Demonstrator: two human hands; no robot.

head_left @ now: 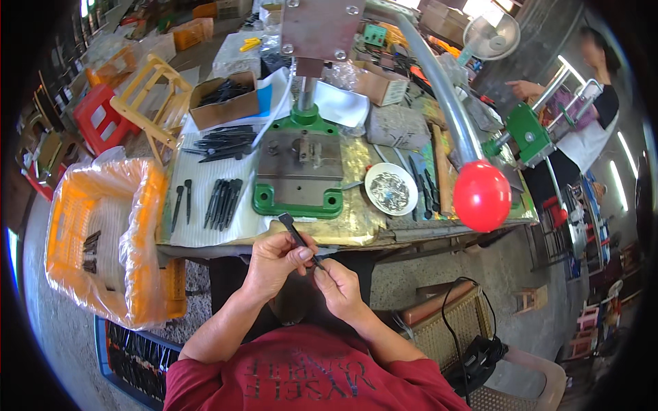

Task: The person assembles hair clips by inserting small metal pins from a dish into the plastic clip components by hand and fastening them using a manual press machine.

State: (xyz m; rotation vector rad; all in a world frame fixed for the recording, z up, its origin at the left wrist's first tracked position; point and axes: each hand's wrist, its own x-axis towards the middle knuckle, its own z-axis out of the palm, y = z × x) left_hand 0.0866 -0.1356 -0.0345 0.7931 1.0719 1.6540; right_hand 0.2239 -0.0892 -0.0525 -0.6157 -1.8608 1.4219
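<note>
Both my hands are in front of the bench edge, closed on one slim black part (pixel 295 231) with a wider, squared head. Its upper length passes through the fingers of my left hand (pixel 273 262). The lower end is pinched by my right hand (pixel 341 286). Beyond them stands a press with a green base (pixel 295 205) and a grey metal plate. Several similar black parts (pixel 223 204) lie in a row on the pale mat, with a loose pile (pixel 223 142) behind. A white bowl (pixel 412 196) of small shiny metal pieces sits right of the press.
The press lever ends in a red ball (pixel 483 196) over the bench's right side. A plastic-lined orange crate (pixel 63 236) stands at left, near a red stool (pixel 103 120). An open carton (pixel 240 109) holds black parts. Another person (pixel 582 137) stands far right. A woven chair (pixel 456 329) is behind.
</note>
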